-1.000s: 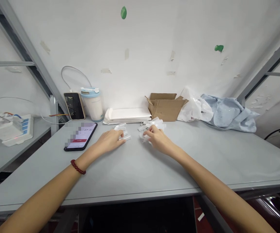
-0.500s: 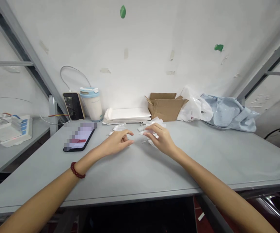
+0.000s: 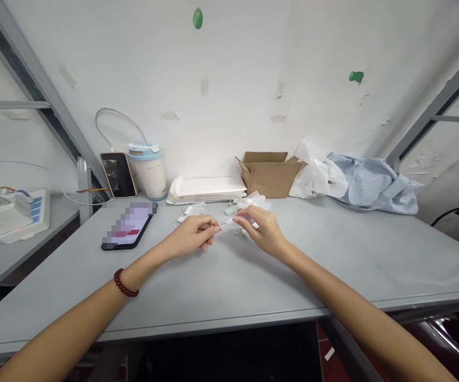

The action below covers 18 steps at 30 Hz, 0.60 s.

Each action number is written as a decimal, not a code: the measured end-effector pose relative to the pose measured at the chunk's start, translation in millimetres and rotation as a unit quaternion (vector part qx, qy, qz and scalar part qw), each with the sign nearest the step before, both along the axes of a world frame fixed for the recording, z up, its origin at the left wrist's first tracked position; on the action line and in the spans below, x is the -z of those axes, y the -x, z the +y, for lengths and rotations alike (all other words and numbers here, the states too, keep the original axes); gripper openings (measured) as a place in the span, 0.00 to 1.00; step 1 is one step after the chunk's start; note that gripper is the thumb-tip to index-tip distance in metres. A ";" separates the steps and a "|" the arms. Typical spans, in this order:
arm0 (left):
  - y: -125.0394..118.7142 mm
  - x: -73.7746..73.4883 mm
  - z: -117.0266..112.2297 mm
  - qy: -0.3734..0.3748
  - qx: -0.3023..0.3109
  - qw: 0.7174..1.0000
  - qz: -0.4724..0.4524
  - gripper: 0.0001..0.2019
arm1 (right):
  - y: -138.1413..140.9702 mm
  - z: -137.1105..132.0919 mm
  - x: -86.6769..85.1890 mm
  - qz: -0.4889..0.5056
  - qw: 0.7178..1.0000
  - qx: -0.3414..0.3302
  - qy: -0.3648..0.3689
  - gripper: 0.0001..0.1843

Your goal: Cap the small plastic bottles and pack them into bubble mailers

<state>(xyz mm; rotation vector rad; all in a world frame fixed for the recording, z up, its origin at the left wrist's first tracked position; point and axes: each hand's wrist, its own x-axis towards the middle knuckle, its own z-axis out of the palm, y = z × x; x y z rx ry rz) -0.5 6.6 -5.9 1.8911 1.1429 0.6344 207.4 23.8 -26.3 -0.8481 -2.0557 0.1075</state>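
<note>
My left hand (image 3: pixel 193 233), closed in a pinch, is at the middle of the grey table (image 3: pixel 213 297). Facing it, my right hand (image 3: pixel 263 228) pinches a small whitish translucent piece (image 3: pixel 230 220) between thumb and fingertips. A thin dark wire-like end runs from this piece to my left fingertips. Exactly what the piece is, I cannot make out. Just behind and under my right hand lies a pile of clear and white plastic pieces (image 3: pixel 255 199) with thin wire-like bits. A smaller pile of similar pieces (image 3: pixel 192 210) lies behind my left hand.
Left of my hands lies a phone (image 3: pixel 130 225). Along the wall stand another phone (image 3: pixel 118 175), a cup with a blue lid (image 3: pixel 150 172), stacked white envelopes (image 3: pixel 209 189), an open cardboard box (image 3: pixel 271 178), a white plastic bag (image 3: pixel 319 178) and a light blue cloth (image 3: pixel 376 183).
My left thumb and fingers have gone from spread to pinched together at the thin end of the small piece. The right hand has hardly moved. The view has shifted slightly.
</note>
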 end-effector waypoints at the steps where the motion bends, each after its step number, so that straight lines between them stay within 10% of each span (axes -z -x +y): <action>1: 0.3 -0.2 0.2 0.007 -0.010 1.000 -0.012 0.12 | 0.0 -0.4 -0.4 0.003 1.000 -0.001 0.005 0.10; 18: 3.2 -3.7 0.9 0.025 0.011 0.999 -0.044 0.12 | -0.1 -3.2 -0.7 0.017 1.000 -0.016 0.012 0.10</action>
